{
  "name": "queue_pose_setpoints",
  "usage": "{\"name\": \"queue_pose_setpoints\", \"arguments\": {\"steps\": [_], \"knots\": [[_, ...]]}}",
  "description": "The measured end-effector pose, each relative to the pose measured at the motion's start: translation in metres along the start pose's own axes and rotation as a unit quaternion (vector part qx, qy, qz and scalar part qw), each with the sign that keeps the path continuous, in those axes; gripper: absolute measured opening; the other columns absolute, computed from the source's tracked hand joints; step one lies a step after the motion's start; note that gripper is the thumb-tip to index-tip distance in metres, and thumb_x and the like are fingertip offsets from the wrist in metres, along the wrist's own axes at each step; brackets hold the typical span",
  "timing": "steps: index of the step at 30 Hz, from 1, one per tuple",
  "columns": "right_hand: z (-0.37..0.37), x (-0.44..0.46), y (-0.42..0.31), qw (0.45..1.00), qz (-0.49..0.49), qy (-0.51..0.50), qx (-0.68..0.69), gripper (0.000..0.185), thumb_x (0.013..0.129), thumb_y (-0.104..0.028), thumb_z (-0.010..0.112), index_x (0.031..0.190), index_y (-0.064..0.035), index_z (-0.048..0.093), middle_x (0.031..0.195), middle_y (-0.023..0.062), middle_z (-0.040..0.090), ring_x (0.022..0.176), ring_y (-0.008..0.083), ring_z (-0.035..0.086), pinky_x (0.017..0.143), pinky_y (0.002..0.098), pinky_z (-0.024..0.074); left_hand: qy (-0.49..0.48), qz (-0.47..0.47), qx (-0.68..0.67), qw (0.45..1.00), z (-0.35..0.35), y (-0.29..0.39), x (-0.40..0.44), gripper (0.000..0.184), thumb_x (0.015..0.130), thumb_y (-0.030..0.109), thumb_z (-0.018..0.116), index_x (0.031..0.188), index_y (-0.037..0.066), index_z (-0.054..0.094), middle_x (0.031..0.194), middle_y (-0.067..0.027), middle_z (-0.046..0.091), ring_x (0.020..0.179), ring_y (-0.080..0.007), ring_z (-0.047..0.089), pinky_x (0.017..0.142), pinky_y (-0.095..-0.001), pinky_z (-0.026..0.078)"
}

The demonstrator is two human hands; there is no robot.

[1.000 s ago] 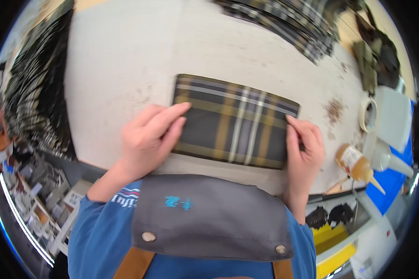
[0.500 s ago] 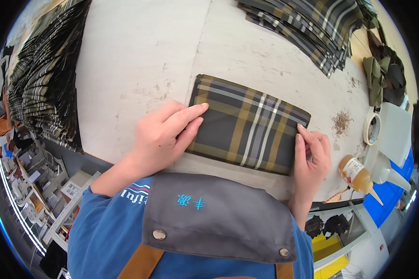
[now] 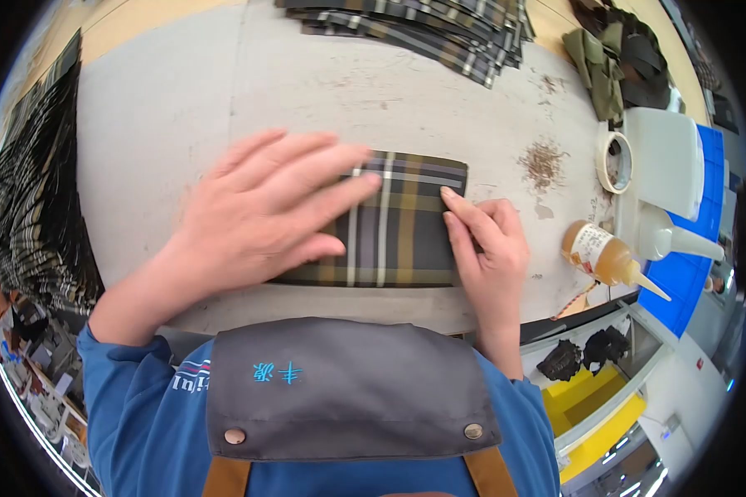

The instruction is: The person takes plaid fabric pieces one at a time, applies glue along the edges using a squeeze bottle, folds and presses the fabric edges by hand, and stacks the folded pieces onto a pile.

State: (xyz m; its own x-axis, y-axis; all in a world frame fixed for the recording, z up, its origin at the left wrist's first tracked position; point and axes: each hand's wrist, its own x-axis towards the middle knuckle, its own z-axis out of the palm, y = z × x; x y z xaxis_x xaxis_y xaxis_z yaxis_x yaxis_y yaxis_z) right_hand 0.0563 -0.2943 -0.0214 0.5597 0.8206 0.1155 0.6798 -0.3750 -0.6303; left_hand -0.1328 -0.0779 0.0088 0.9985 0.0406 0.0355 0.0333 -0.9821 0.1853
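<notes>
A folded-looking plaid fabric piece (image 3: 419, 228), dark with olive, grey and white stripes, lies flat on the worktable (image 3: 166, 99) in front of me. My left hand (image 3: 257, 199) is spread over its left part, fingers apart and slightly blurred, hiding that end. Whether the palm presses on the cloth or hovers just above it, I cannot tell. At the right edge, my right hand (image 3: 491, 244) pinches the fabric between thumb and index finger, near the upper right corner.
Stacks of plaid fabric lie at far left (image 3: 37, 190) and top (image 3: 439, 33). On the right are olive cloth (image 3: 597, 70), a tape roll (image 3: 614, 163), a bottle of amber liquid (image 3: 593, 251), a blue tray (image 3: 680, 282) and brown scraps (image 3: 544, 164).
My left hand has gone from pinching the fabric's left edge to spreading across it. The right hand keeps its edge. The view has shifted, and the fabric now sits straighter.
</notes>
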Motion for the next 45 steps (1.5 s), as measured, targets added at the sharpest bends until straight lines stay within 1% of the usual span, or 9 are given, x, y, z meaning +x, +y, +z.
{"name": "queue_pose_setpoints", "arguments": {"steps": [4,10,17,22,26,31,37,41,45], "knots": [[0.001,0.000,0.005,1.000,-0.006,0.005,0.013,0.034,0.082,-0.002,0.078,0.113,-0.0135,0.078,0.075,0.0038,0.053,0.067,0.0189,0.052,0.061,0.0326,0.0440,-0.067,0.121,-0.059,0.989,0.023,0.008,0.033,0.083,0.088,0.068,0.047,0.156,0.023,0.039,0.163,0.0001,0.036,0.149,-0.0195,0.034,0.125,-0.0462,0.021],[0.003,-0.002,0.012,1.000,-0.023,0.010,0.019,0.035,0.081,-0.004,0.079,0.114,-0.0148,0.078,0.074,0.0024,0.051,0.064,0.0180,0.050,0.059,0.0321,0.0430,-0.090,0.113,-0.096,0.985,0.038,0.008,0.039,0.083,0.090,0.065,0.051,0.157,0.019,0.037,0.163,-0.0012,0.034,0.151,-0.0198,0.032,0.126,-0.0452,0.020],[-0.002,-0.004,0.008,0.995,0.054,0.007,0.078,0.039,0.082,-0.008,0.080,0.120,-0.0158,0.076,0.081,0.0042,0.056,0.067,0.0164,0.053,0.061,0.0303,0.0449,-0.086,0.107,-0.095,0.986,0.038,0.008,0.039,0.082,0.090,0.063,0.053,0.157,0.018,0.037,0.163,-0.0016,0.035,0.150,-0.0201,0.033,0.126,-0.0450,0.019],[0.003,-0.001,0.007,0.998,0.002,0.008,-0.055,0.037,0.084,-0.007,0.078,0.120,-0.0142,0.076,0.083,0.0034,0.055,0.071,0.0158,0.052,0.062,0.0285,0.0449,-0.055,0.115,-0.130,0.983,0.048,0.003,0.035,0.080,0.095,0.062,0.048,0.157,0.014,0.036,0.165,-0.0037,0.033,0.151,-0.0212,0.030,0.125,-0.0452,0.020],[0.004,-0.001,0.006,1.000,0.005,0.007,-0.028,0.035,0.086,-0.004,0.076,0.120,-0.0123,0.077,0.083,0.0030,0.052,0.072,0.0147,0.051,0.062,0.0276,0.0437,-0.026,0.133,-0.143,0.980,0.051,-0.001,0.031,0.082,0.096,0.064,0.046,0.158,0.013,0.034,0.165,-0.0055,0.031,0.152,-0.0226,0.029,0.124,-0.0467,0.021],[0.006,-0.001,0.008,0.999,-0.011,0.012,-0.031,0.034,0.087,0.002,0.073,0.120,-0.0082,0.076,0.083,0.0032,0.051,0.071,0.0135,0.048,0.060,0.0260,0.0405,-0.039,0.088,-0.177,0.980,0.036,-0.008,0.002,0.084,0.096,0.067,0.044,0.158,0.011,0.033,0.165,-0.0085,0.030,0.152,-0.0261,0.028,0.124,-0.0491,0.021],[0.006,-0.001,0.006,0.999,-0.014,0.017,-0.024,0.034,0.088,0.005,0.071,0.119,-0.0069,0.076,0.082,0.0030,0.051,0.071,0.0127,0.048,0.060,0.0252,0.0396,-0.083,-0.064,-0.130,0.986,0.021,-0.009,-0.065,0.085,0.095,0.070,0.039,0.158,0.013,0.034,0.165,-0.0083,0.031,0.153,-0.0274,0.028,0.125,-0.0500,0.015],[0.006,0.000,0.004,0.999,-0.017,0.021,-0.027,0.034,0.088,0.006,0.071,0.119,-0.0068,0.076,0.081,0.0031,0.052,0.071,0.0125,0.048,0.060,0.0253,0.0396,-0.028,-0.124,-0.063,0.990,0.026,0.000,-0.084,0.078,0.099,0.069,0.033,0.153,0.014,0.045,0.159,-0.0082,0.042,0.149,-0.0282,0.035,0.125,-0.0502,0.015],[0.008,0.000,0.005,0.999,-0.025,0.029,-0.026,0.034,0.088,0.005,0.071,0.118,-0.0073,0.076,0.082,0.0028,0.053,0.071,0.0123,0.048,0.061,0.0251,0.0402,0.019,-0.154,-0.039,0.987,0.031,0.003,-0.085,0.068,0.101,0.065,0.037,0.145,0.017,0.057,0.152,-0.0050,0.052,0.145,-0.0280,0.042,0.124,-0.0499,0.017]]}}
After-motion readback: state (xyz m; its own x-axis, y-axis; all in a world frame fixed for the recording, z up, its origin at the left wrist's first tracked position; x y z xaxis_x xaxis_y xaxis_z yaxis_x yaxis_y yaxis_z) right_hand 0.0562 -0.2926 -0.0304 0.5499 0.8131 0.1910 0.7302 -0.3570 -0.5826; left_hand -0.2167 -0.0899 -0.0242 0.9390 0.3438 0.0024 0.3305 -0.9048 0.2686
